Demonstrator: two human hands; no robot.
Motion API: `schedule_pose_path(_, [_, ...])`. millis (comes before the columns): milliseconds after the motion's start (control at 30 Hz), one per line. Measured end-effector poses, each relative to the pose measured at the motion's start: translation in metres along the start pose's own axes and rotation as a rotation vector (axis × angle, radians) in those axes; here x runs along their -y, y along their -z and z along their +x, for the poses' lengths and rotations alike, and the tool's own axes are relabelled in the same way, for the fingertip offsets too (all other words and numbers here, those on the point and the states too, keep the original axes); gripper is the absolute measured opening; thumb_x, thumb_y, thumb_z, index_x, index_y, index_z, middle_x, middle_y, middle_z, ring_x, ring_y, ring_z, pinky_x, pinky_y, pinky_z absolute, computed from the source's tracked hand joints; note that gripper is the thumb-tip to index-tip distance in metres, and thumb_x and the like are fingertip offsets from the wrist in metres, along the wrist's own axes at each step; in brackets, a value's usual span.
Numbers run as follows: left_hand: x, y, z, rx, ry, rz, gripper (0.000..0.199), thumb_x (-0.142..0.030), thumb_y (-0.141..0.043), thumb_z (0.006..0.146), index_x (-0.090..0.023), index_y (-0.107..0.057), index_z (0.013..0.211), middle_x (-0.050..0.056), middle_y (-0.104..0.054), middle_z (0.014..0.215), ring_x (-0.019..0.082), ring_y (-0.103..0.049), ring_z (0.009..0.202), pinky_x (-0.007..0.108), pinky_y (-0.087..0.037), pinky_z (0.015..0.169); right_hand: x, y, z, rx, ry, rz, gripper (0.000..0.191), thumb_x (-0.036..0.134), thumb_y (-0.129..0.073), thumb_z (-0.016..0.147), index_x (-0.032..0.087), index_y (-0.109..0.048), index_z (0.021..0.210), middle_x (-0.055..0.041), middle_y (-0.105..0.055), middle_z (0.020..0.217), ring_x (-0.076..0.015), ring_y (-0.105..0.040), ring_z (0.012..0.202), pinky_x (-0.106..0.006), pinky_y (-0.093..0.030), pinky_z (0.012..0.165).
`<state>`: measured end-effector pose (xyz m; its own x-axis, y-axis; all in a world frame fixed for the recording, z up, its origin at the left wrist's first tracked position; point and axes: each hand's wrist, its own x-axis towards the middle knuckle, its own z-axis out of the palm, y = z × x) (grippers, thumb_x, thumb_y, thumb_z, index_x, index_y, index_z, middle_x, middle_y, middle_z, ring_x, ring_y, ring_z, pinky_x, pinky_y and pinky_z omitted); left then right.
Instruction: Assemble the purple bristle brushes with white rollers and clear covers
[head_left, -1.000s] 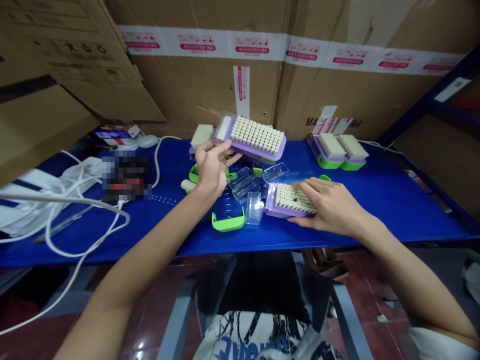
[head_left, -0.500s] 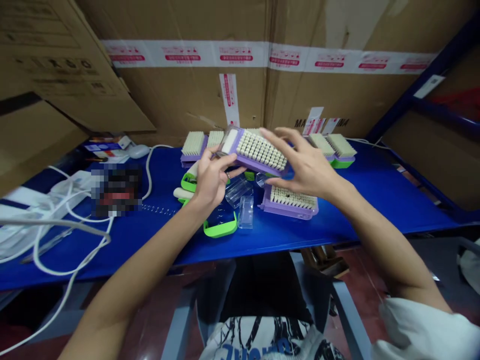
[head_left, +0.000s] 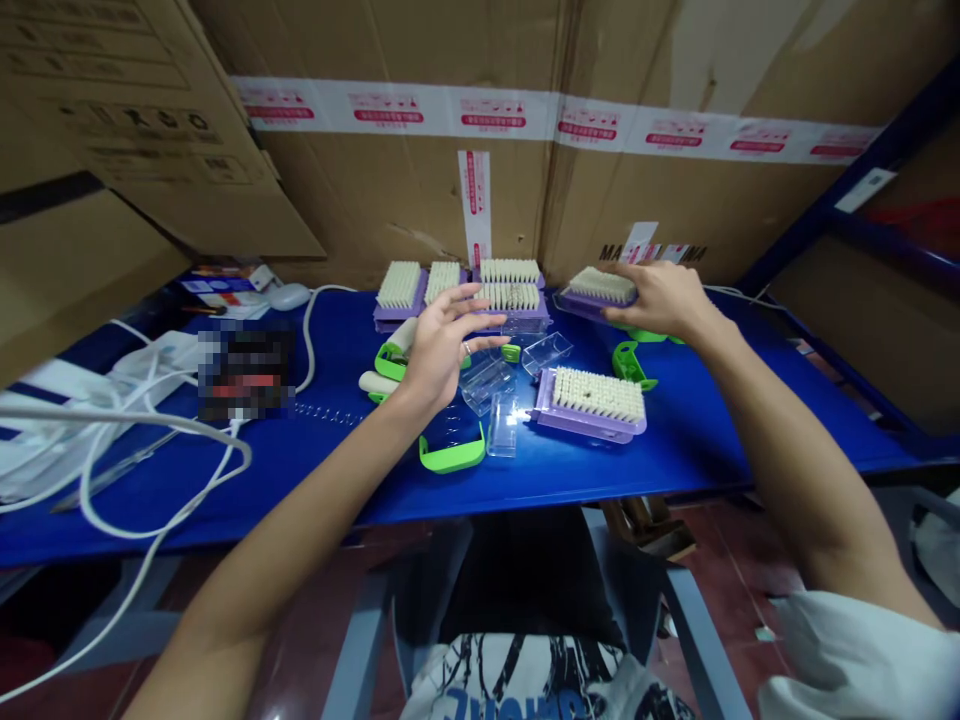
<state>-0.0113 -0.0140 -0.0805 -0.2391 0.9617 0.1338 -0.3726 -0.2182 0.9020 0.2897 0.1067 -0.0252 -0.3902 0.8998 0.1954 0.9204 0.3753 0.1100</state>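
My right hand (head_left: 667,298) grips the right end of a purple brush head (head_left: 596,290) with cream bristles facing up, at the back right of the table. My left hand (head_left: 446,350) is empty, fingers spread, over the middle of the table. Under and beside it are clear plastic pieces (head_left: 489,384) and green-and-cream parts (head_left: 397,350), partly covered by the hand. Another purple brush head (head_left: 596,402) lies bristles up nearer the front. A green bracket (head_left: 454,457) rests near the front edge.
Several bristled brush heads (head_left: 401,287) line the back, against a tall cardboard box (head_left: 405,190). A green plastic part (head_left: 631,365) sits at the right. White cables (head_left: 120,480) and a blurred-out dark object (head_left: 247,370) occupy the left of the blue table (head_left: 720,430).
My right hand has carried the purple brush head from the middle to the back right. My left hand has let go of it and remains over the middle.
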Motion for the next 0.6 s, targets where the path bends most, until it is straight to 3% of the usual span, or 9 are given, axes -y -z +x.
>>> schedule_pose_path(133, [0.002, 0.001, 0.002, -0.024, -0.031, 0.032, 0.04, -0.01, -0.087, 0.075, -0.02, -0.077, 0.113, 0.01, -0.07, 0.116, 0.029, -0.082, 0.102, 0.038, -0.073, 0.076, 0.035, -0.006, 0.009, -0.063, -0.12, 0.013, 0.073, 0.069, -0.061, 0.106, 0.021, -0.074, 0.159, -0.0278, -0.078, 0.141, -0.0484, -0.076, 0.118, -0.06, -0.058, 0.098])
schedule_pose_path(300, [0.0, 0.001, 0.0, -0.025, -0.029, 0.061, 0.038, -0.009, -0.085, 0.076, -0.02, -0.075, 0.111, 0.009, -0.069, 0.115, 0.027, -0.082, 0.099, 0.034, -0.071, 0.073, 0.076, -0.017, 0.029, 0.104, -0.167, -0.018, 0.093, 0.084, -0.052, 0.104, 0.006, -0.08, 0.146, -0.0381, -0.073, 0.145, -0.0555, -0.072, 0.133, -0.062, -0.059, 0.103])
schedule_pose_path(433, [0.001, -0.001, -0.001, -0.031, -0.054, 0.095, 0.038, -0.009, -0.086, 0.076, -0.019, -0.074, 0.11, 0.008, -0.068, 0.116, 0.025, -0.082, 0.096, 0.033, -0.07, 0.071, 0.092, -0.038, 0.059, 0.11, -0.205, -0.022, 0.096, 0.079, -0.053, 0.107, -0.004, -0.074, 0.15, -0.041, -0.073, 0.147, -0.0639, -0.058, 0.151, -0.075, -0.054, 0.111])
schedule_pose_path(533, [0.003, -0.001, 0.0, -0.043, -0.063, 0.097, 0.036, -0.009, -0.086, 0.075, -0.02, -0.073, 0.107, 0.007, -0.068, 0.115, 0.024, -0.081, 0.093, 0.032, -0.07, 0.068, 0.094, -0.051, 0.082, 0.1, -0.18, -0.01, 0.105, 0.086, -0.054, 0.104, -0.008, -0.073, 0.147, -0.0441, -0.072, 0.146, -0.0663, -0.059, 0.147, -0.087, -0.046, 0.113])
schedule_pose_path(600, [0.004, -0.001, 0.0, -0.04, -0.07, 0.096, 0.036, -0.008, -0.085, 0.074, -0.021, -0.074, 0.106, 0.007, -0.067, 0.114, 0.024, -0.08, 0.093, 0.032, -0.07, 0.068, 0.092, -0.054, 0.097, 0.069, -0.054, 0.054, 0.111, 0.093, -0.054, 0.101, -0.007, -0.072, 0.147, -0.0439, -0.075, 0.14, -0.0654, -0.061, 0.142, -0.095, -0.042, 0.111])
